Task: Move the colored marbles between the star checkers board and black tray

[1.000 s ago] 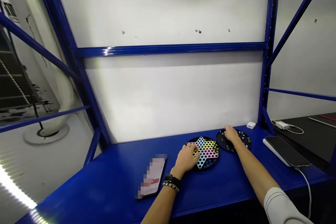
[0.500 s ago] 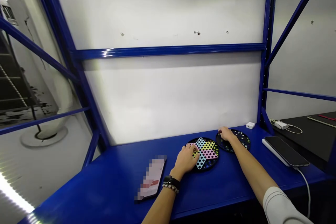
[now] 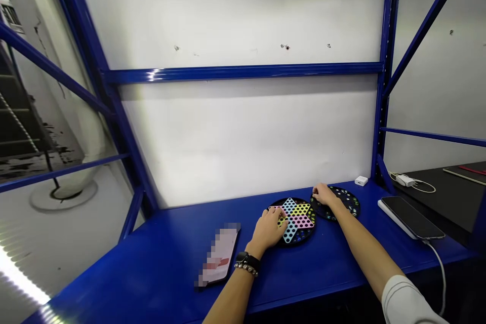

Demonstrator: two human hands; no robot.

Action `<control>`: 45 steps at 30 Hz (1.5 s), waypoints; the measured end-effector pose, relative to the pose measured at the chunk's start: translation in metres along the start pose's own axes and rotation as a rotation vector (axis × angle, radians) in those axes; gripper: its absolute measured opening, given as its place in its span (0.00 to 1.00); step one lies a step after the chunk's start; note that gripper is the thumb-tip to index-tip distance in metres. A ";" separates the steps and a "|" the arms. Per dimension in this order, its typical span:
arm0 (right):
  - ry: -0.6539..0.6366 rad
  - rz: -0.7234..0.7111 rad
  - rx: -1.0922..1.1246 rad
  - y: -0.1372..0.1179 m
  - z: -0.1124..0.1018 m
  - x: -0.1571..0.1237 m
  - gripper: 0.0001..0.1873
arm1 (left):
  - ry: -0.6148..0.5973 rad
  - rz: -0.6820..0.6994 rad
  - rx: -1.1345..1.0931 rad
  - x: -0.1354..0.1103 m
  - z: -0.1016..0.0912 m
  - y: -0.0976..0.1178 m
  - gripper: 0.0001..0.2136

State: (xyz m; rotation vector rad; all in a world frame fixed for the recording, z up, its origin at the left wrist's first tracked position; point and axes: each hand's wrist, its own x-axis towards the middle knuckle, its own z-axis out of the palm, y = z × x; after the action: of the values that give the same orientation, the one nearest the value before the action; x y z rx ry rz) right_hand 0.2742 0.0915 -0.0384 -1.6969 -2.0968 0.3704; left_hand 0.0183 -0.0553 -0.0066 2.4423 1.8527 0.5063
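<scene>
A star-shaped Chinese checkers board (image 3: 298, 218) in pastel colours lies on a round black base. My left hand (image 3: 268, 229) rests with curled fingers on its left side, with a black watch and a beaded bracelet on the wrist. Just behind and to the right sits a round dark disc (image 3: 346, 199) dotted with small coloured marks. My right hand (image 3: 323, 194) lies on the disc's left part. Its fingers hide whatever is beneath them.
The boards stand on a blue steel shelf (image 3: 152, 268) against a white wall. A pixelated flat device (image 3: 220, 255) lies to the left. A phone (image 3: 412, 217) on a white power bank, with its cable, lies right. A white charger block (image 3: 361, 180) stands behind.
My right hand has slid left across the dark disc towards the star board. My left hand stays in place on the board.
</scene>
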 end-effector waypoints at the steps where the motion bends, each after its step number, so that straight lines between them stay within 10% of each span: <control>1: 0.003 0.014 -0.007 -0.001 0.001 0.000 0.04 | 0.001 0.002 0.005 0.000 0.000 0.000 0.10; 16: 0.158 0.019 0.046 -0.008 0.003 -0.014 0.09 | 0.008 0.017 -0.013 0.001 0.002 -0.001 0.11; 27: 0.069 -0.132 0.021 -0.078 0.027 -0.021 0.10 | 0.005 0.021 0.012 0.001 0.000 0.000 0.11; 45: 0.144 -0.067 -0.089 -0.053 -0.003 -0.032 0.18 | -0.012 0.011 0.019 0.001 0.000 0.000 0.11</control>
State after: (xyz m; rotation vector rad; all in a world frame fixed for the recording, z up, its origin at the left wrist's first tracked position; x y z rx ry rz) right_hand 0.2347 0.0488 -0.0164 -1.6456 -2.0858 0.1323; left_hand 0.0183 -0.0541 -0.0061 2.4634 1.8485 0.4763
